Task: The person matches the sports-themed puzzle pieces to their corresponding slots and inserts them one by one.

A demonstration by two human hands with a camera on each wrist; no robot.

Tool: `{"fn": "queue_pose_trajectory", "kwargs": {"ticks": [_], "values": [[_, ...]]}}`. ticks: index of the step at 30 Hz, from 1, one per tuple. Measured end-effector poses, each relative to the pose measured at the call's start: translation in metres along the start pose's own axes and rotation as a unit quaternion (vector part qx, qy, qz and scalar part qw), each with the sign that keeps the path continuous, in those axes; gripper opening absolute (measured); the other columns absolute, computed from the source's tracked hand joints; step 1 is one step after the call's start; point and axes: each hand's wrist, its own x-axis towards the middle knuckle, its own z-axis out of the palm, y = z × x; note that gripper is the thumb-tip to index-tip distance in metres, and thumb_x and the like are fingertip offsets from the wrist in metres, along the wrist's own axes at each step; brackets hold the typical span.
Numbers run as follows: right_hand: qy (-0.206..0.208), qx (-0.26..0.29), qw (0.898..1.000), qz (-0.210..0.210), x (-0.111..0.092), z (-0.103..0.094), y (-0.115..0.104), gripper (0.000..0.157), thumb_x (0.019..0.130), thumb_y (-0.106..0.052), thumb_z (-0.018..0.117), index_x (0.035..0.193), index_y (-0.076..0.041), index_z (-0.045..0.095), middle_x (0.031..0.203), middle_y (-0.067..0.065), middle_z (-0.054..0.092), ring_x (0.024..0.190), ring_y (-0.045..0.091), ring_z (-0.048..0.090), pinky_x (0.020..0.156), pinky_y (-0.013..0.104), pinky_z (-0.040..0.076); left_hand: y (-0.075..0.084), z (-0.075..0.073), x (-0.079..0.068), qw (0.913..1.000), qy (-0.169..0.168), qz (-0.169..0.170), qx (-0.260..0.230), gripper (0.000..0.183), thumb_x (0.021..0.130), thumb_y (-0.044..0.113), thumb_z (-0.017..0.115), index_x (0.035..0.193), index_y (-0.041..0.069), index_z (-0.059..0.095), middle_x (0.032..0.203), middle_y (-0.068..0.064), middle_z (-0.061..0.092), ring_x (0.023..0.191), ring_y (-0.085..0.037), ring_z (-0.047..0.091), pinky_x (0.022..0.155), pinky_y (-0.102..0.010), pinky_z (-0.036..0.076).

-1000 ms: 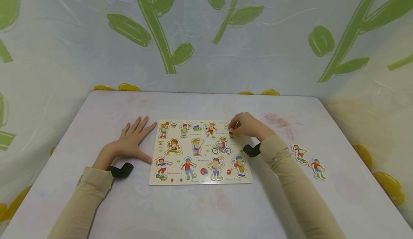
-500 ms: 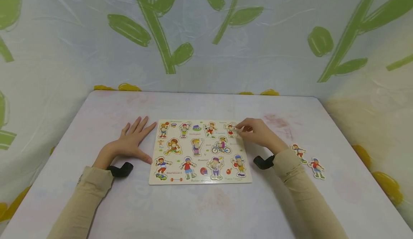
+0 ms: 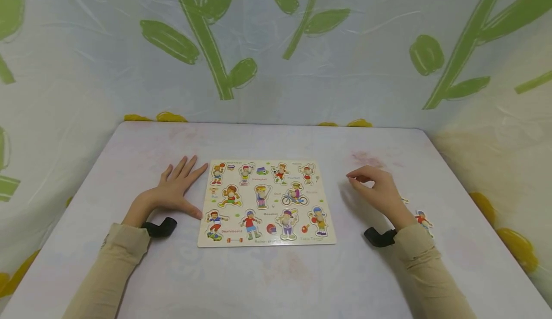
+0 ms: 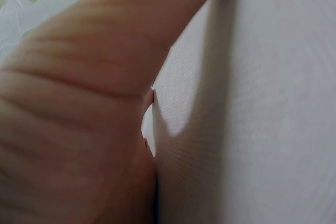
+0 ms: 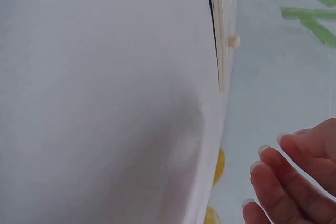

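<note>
A cream knob puzzle board (image 3: 276, 221) lies flat, bearing colourful sports figures; knobs show on its edge-on side in the right wrist view. Beside its left edge, my left hand (image 3: 174, 192) rests with fingers spread and thumb tip at the board's edge. Palm and thumb (image 4: 89, 87) fill much of the left wrist view. Right of the board, my right hand (image 3: 378, 189) hovers over the table with nothing between thumb and bent fingertips (image 5: 273, 182). Behind that hand lie two loose figure pieces: a roller skater (image 3: 422, 218), partly hidden, and another (image 3: 404, 200), almost wholly hidden.
A pale table (image 3: 276, 285) carries everything. Leaf-patterned sheeting (image 3: 323, 79) rises behind it and along both sides. A black wrist mount (image 3: 161, 228) sits below the left hand, another (image 3: 379, 237) below the right.
My right hand has let go of the tennis figure at the board's top right corner and moved right and toward me, now covering part of the loose pieces. The left hand stays put.
</note>
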Motion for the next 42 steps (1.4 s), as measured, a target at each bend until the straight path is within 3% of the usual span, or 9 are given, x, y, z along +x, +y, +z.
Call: {"fn": "queue_pose_trajectory", "kwargs": {"ticks": [7,12,19,28,33,42], "values": [[0.048,0.019,0.998,0.022,-0.025,-0.024,0.015,0.013,0.088,-0.001,0.073,0.099,-0.006,0.076,0.092,0.004,0.073,0.08,-0.003,0.061,0.071,0.016,0.047,-0.001,-0.001,0.0,0.9998,-0.009,-0.017,0.008,0.137,0.059,0.073,0.081,0.16,0.013,0.012,0.164,-0.02,-0.011,0.148,-0.04,-0.018,0.111,-0.065,-0.012],[0.051,0.01,0.997,0.055,-0.038,-0.04,0.021,0.015,0.09,-0.005,0.071,0.103,-0.009,0.076,0.092,-0.001,0.073,0.081,-0.004,0.06,0.071,0.013,0.044,-0.004,0.004,-0.001,0.9998,0.001,-0.018,0.006,0.137,0.058,0.074,0.08,0.16,0.014,0.012,0.164,-0.019,-0.011,0.148,-0.039,-0.019,0.111,-0.064,-0.012],[0.05,-0.021,0.995,0.08,-0.05,-0.054,0.029,0.017,0.089,-0.009,0.074,0.105,-0.008,0.075,0.088,0.001,0.071,0.077,-0.005,0.058,0.065,0.012,0.044,-0.008,0.007,-0.001,0.9999,0.001,-0.014,0.006,0.138,0.057,0.078,0.077,0.161,0.018,0.009,0.165,-0.016,-0.013,0.148,-0.036,-0.021,0.111,-0.064,-0.014],[-0.022,-0.058,0.994,0.085,-0.06,-0.059,0.04,0.016,0.083,-0.002,0.077,0.099,0.001,0.074,0.086,0.01,0.068,0.071,-0.001,0.056,0.06,0.013,0.047,-0.004,0.005,0.0,0.9999,0.01,-0.004,0.004,0.135,0.059,0.072,0.081,0.16,0.013,0.014,0.164,-0.021,-0.009,0.148,-0.042,-0.016,0.11,-0.066,-0.011],[-0.021,-0.067,0.995,0.076,-0.063,-0.057,0.045,0.016,0.079,0.002,0.078,0.095,0.002,0.074,0.084,0.008,0.065,0.069,0.0,0.055,0.059,0.012,0.047,-0.007,0.008,0.004,0.9997,-0.001,-0.015,0.017,0.138,0.057,0.076,0.079,0.161,0.016,0.011,0.165,-0.017,-0.012,0.148,-0.038,-0.019,0.111,-0.064,-0.012],[-0.012,-0.109,0.99,0.09,-0.065,-0.054,0.052,0.013,0.076,0.006,0.078,0.087,0.001,0.073,0.083,0.009,0.064,0.069,0.002,0.054,0.057,0.016,0.046,-0.008,0.008,0.004,0.9999,0.008,-0.004,0.009,0.137,0.058,0.076,0.078,0.161,0.016,0.011,0.164,-0.018,-0.012,0.148,-0.039,-0.019,0.111,-0.065,-0.013]]}}
